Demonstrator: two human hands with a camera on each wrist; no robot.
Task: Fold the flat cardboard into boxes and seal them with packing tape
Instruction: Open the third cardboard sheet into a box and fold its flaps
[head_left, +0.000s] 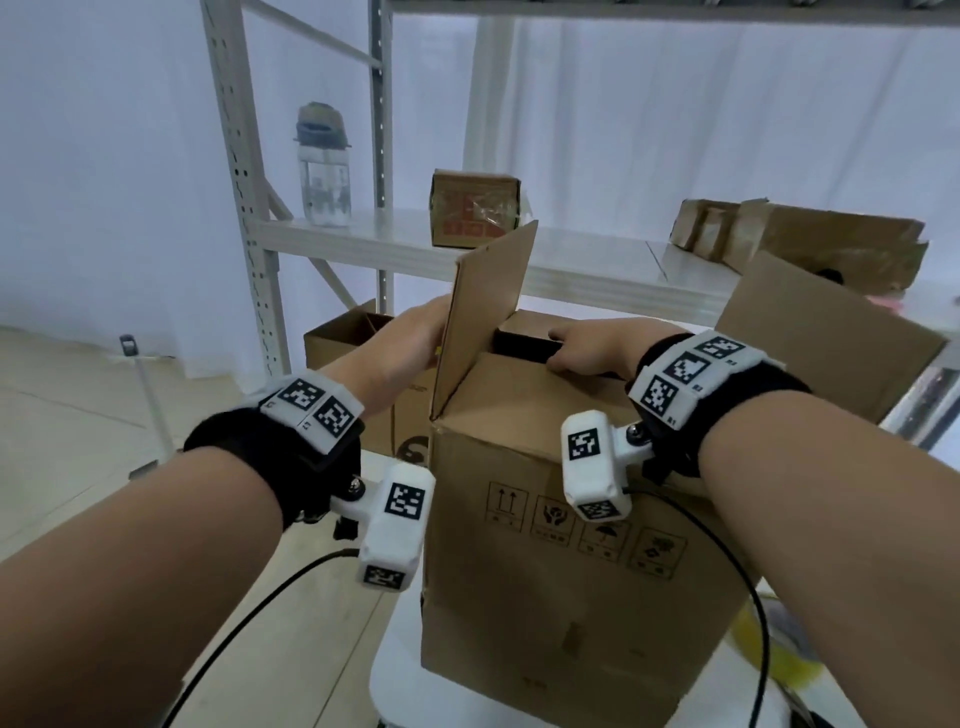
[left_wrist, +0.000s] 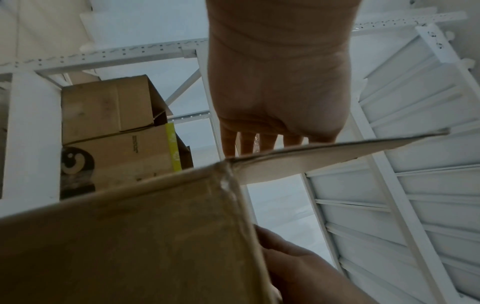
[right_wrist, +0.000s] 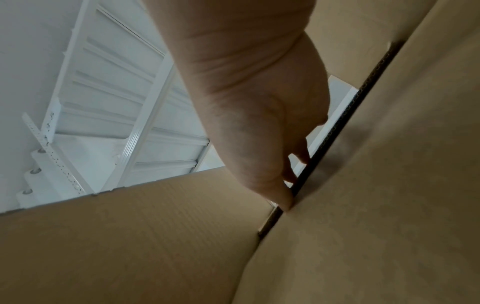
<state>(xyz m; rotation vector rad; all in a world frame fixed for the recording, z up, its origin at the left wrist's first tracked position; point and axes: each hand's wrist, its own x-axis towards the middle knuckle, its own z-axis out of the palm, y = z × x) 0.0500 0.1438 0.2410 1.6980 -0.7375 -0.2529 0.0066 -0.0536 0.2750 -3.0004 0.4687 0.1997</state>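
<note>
A brown cardboard box (head_left: 545, 571) stands upright on a white surface (head_left: 400, 670) in the head view. Its left flap (head_left: 488, 312) stands nearly vertical, and my left hand (head_left: 400, 348) lies flat against that flap's outer face. The left wrist view shows the fingers (left_wrist: 244, 144) straight behind the flap (left_wrist: 324, 152). My right hand (head_left: 587, 348) rests on the near flap (head_left: 519, 384), which is folded down over the opening. Its fingertips (right_wrist: 285, 197) touch a flap's corrugated edge. The right flap (head_left: 826, 338) sticks out open. No tape is in view.
A grey metal rack behind the box holds a water bottle (head_left: 323, 166), a small taped box (head_left: 474, 208) and flattened cardboard (head_left: 800, 244). Another open box (head_left: 353, 338) sits low to the left. Black cables hang from both wrist cameras.
</note>
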